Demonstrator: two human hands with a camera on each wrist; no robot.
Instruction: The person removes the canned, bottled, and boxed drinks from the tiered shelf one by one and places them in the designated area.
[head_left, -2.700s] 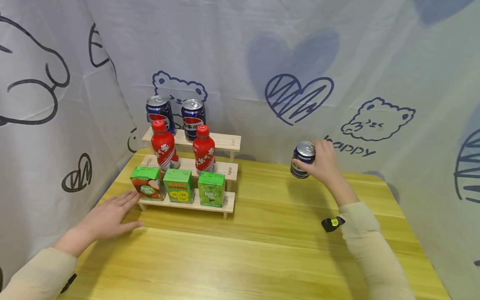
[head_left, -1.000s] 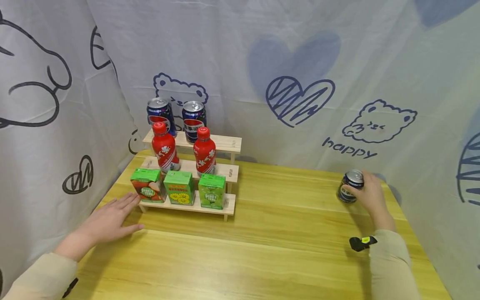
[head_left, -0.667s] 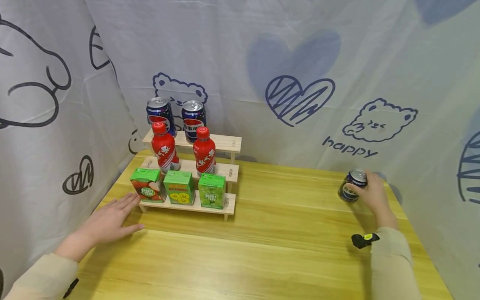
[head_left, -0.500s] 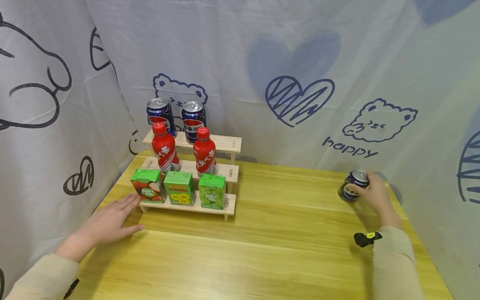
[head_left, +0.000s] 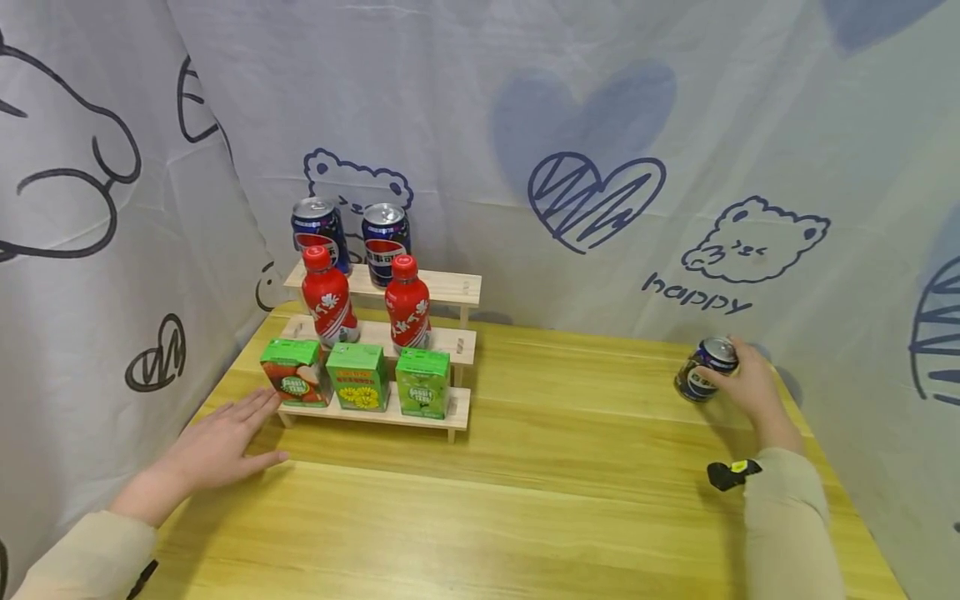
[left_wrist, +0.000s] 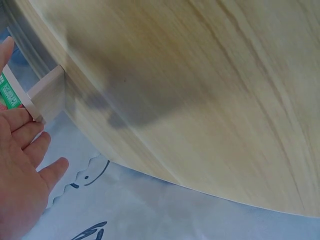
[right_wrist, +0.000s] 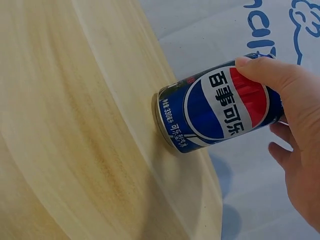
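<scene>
My right hand (head_left: 752, 390) holds a blue cola can (head_left: 702, 372) between thumb and fingers at the table's far right. In the right wrist view the can (right_wrist: 220, 107) has its base at the tabletop; whether it fully rests there I cannot tell. My left hand (head_left: 217, 442) lies with fingers extended, its tips at the left end of a three-tier wooden stand (head_left: 459, 408). On the stand's bottom tier sit a red-and-green juice box (head_left: 295, 375), a yellow-flower carton (head_left: 358, 379) and a light green juice box (head_left: 423, 385).
Two red bottles (head_left: 408, 308) stand on the middle tier, and two cola cans (head_left: 386, 242) on the top one. A printed cloth (head_left: 465, 125) hangs behind and beside the wooden table (head_left: 480, 517).
Since the earliest frame, my right hand has carried the can right and down to the table's far right. Over the last second it shifted only slightly. My left hand stayed by the stand.
</scene>
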